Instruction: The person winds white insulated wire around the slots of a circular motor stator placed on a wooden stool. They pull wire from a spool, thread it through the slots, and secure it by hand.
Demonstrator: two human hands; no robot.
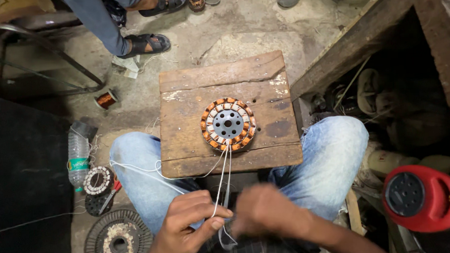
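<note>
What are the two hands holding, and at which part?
The left hand pinches the white string near its loose end, away from the stator. The right hand is blurred; its hold cannot be told.

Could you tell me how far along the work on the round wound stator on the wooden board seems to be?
Done, apparently: the stator on the wooden board already carries copper windings all around its ring. In hand: white threads run from its near edge to the left hand, which pinches them; the right hand is blurred beside it. Left: the threads hang loose, not yet tied off.
</note>
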